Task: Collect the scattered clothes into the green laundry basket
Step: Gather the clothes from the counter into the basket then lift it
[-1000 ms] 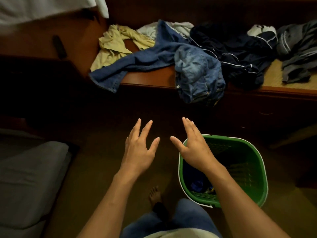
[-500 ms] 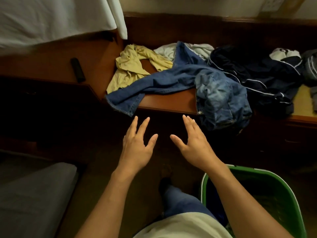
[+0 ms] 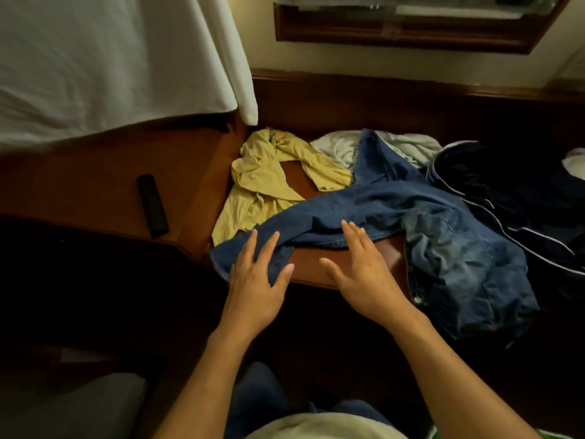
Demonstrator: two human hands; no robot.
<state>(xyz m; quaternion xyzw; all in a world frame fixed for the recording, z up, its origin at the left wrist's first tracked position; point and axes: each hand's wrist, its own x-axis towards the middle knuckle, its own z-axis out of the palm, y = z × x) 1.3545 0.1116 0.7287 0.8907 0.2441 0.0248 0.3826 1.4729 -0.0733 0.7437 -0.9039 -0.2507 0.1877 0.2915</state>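
Observation:
A blue denim garment [image 3: 395,213] sprawls over the wooden bench [image 3: 332,264], one part hanging off the front edge at right. Behind it lie a yellow shirt [image 3: 262,185], a pale white garment [image 3: 342,147] and a dark navy jacket with white piping [image 3: 512,185]. My left hand [image 3: 256,280] hovers open over the denim's near left end, fingers spread. My right hand [image 3: 364,270] is open over the bench's front edge, fingertips at the denim's hem. Only a green sliver of the laundry basket [image 3: 560,434] shows at the bottom right corner.
A black remote control [image 3: 152,205] lies on the wooden ledge to the left. A white curtain [image 3: 110,58] hangs at upper left. A grey cushion [image 3: 63,407] sits at lower left. A wood-framed window [image 3: 411,26] is on the back wall.
I have stepped closer to the bench; both open hands have moved forward from above the floor to the denim garment. The basket has slipped almost out of view at bottom right.

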